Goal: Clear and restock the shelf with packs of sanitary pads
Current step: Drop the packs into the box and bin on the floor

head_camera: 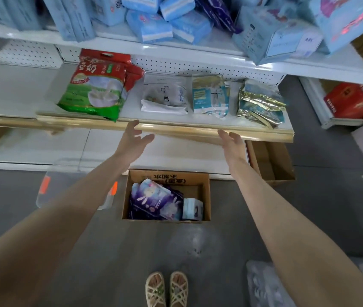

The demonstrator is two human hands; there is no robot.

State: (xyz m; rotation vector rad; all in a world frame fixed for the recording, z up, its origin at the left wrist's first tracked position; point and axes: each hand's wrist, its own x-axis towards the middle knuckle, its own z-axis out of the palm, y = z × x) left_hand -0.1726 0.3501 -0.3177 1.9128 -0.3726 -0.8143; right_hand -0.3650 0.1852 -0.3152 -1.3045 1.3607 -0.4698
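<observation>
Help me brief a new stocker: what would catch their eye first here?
The left hand and right hand reach, open, toward the gold-edged shelf. A red-and-green bag stands out at its left end. On the floor below, a cardboard box holds purple packs.

left arm point(69, 209): bare along all its visible length, left of the cardboard box point(196, 187).
right arm point(282, 213): bare likewise, right of the box.
left hand point(135, 140): bare, beyond the box.
right hand point(231, 144): bare, beyond the box.
left sandal point(155, 290): pale cream woven straps crossing over the foot, nearer than the box.
right sandal point(178, 289): same cream weave.
</observation>
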